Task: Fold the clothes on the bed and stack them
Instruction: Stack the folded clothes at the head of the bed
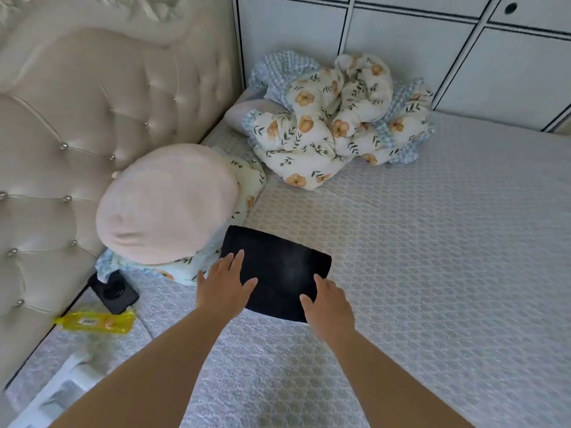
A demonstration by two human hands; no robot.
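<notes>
Risk: the folded black garment (278,270) lies on the bed (432,257) close beside the pink pillow (163,202), so a sideways push while smoothing could skew the fold or shove the garment against the pillow. The left hand (224,284) rests flat on the garment's left portion, fingers straight and spread. The right hand (327,304) lies on its near right corner, fingers extended, gripping nothing.
</notes>
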